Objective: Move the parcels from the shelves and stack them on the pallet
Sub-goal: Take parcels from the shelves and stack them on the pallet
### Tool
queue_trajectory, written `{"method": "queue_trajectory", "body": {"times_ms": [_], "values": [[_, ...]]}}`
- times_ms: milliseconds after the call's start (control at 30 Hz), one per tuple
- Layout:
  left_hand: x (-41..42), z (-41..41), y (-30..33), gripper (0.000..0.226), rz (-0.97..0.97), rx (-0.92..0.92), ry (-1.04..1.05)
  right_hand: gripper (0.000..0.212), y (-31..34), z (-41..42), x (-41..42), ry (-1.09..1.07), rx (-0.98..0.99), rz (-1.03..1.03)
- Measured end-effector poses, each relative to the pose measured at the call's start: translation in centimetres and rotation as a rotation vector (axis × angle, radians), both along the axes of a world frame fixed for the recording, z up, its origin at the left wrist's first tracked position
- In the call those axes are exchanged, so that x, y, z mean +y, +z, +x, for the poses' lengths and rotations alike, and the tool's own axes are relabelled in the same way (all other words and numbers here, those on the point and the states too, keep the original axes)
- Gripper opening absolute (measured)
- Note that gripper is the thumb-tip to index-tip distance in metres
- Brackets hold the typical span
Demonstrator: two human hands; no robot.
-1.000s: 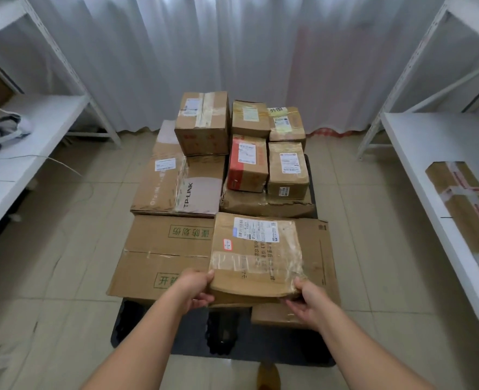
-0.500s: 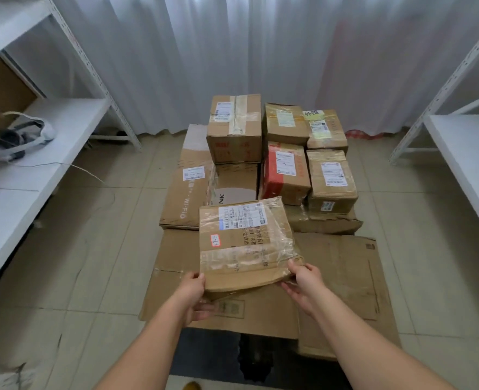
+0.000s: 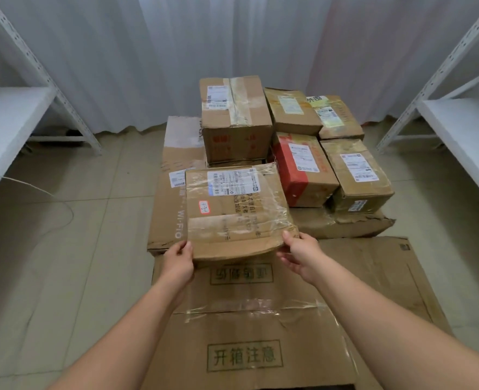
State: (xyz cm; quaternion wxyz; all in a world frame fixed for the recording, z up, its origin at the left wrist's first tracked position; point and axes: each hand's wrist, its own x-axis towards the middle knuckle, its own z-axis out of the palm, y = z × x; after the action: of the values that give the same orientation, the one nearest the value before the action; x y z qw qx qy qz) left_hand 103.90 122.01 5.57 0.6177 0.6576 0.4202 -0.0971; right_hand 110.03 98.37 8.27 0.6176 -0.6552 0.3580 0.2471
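Head view: left hand (image 3: 178, 263) and right hand (image 3: 298, 256) pinch the taped flat parcel's (image 3: 236, 211) near corners, centre frame, over the Wi-Fi box (image 3: 167, 213) at 9 o'clock. Risk — thin corner grip on slick tape; it could slip or land overhanging that box.

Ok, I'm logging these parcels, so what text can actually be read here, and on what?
"开箱注意": green stamp on the large flat carton nearest the camera.
"WI-FI": side of the long flat box at left; a last character is unclear.
"外围": yellow label on the far right box, uncertain.
Shipping labels, including the held parcel's: too small to read.
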Motion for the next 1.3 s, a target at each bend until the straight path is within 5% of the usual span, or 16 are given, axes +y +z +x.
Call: {"method": "queue_trajectory", "body": {"times_ms": [333, 633, 900, 1100, 1300], "values": [[1.2, 9.5, -6.2, 0.043, 0.052, -0.049, 0.044, 0.022, -7.8, 9.3, 1.5, -0.009, -0.042, 0.019], [0.1, 12.9, -6.9, 0.014, 0.184, -0.078, 0.171, 0.045, -8.4, 11.7, 0.9, -0.128, -0.166, 0.019], [-0.5, 13.1, -6.5, 0.032, 0.194, -0.050, 0.218, 0.047, -7.9, 11.2, 1.0, -0.171, -0.222, 0.028], [-1.1, 11.7, -5.0, 0.053, 0.203, 0.034, 0.160, 0.041, -6.9, 10.0, 0.2, -0.108, -0.114, 0.049], [-3.4, 7.7, -1.9, 0.032, 0.088, 0.207, 0.149, 0.032, -4.4, 5.7, -1.1, -0.110, 0.060, 0.043]]}}
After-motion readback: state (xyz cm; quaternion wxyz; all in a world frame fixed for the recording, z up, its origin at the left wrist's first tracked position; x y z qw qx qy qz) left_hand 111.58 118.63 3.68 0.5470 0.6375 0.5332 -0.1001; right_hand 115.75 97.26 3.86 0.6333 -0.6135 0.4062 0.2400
